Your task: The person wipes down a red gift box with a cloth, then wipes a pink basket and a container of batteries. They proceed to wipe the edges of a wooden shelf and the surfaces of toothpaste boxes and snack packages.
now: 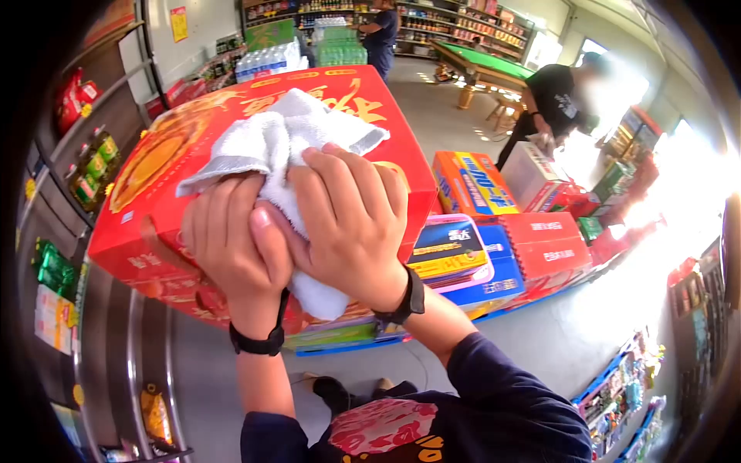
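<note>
A white towel [266,139] with a grey edge is bunched up over the near edge of a large red cardboard box [185,96] printed with gold lettering. My left hand [235,235] has its fingers curled into the cloth on the left. Close against it, my right hand [347,216] grips the same towel from the right. One end of the cloth hangs below both hands. Each wrist wears a black band.
Right of the red box are an orange-and-blue carton [475,185], a red carton [546,251] and a blue box [494,270]. Shelves with bottles [96,162] line the left. Another person [552,100] handles a white carton [532,174]; a pool table [482,62] stands behind.
</note>
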`<state>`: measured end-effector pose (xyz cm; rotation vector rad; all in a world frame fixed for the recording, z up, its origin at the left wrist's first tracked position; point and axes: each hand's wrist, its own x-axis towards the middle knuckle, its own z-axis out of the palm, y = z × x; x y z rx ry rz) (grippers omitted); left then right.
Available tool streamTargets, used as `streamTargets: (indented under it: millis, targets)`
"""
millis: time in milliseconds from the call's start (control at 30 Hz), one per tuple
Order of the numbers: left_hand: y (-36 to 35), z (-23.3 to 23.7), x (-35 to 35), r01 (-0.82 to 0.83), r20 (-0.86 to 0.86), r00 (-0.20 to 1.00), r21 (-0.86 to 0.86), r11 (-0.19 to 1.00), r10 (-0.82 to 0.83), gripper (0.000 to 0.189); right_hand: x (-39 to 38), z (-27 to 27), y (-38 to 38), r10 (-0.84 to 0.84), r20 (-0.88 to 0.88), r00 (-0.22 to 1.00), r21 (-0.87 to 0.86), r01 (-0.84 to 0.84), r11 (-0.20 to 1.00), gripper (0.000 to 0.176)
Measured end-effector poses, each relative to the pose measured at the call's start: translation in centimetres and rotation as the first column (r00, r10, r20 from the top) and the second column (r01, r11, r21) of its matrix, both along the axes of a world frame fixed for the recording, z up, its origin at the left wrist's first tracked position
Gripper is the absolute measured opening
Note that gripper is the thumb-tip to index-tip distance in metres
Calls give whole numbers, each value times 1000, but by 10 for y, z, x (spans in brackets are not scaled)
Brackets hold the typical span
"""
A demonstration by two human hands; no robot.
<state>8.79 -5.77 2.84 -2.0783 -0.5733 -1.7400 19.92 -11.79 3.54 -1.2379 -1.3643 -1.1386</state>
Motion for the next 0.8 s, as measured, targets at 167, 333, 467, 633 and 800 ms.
streamTargets:
  millis: [167,333,467,633,800]
  targets:
    - [5,-2,3,-7,54,999,18,1000,6,36,1,-4,2,-51,10,999,-3,51,999,34]
    - [4,-2,0,-8,16,1000,-20,1000,9,39,-1,-4,-2,-106,-8,994,-11,106,994,35]
    - [8,-5,1,5,17,1000,-23,1000,-4,40,0,-7,3,-105,-21,994,-7,105,994,36]
    - [6,-7,0,6,13,1000,-24,1000,-5,41,1,-7,1,-119,-14,993,-8,118,993,36]
    - [7,-12,-1,-2,41,999,11,1000,1,42,-2,-9,2,-106,-38,994,20,107,994,36]
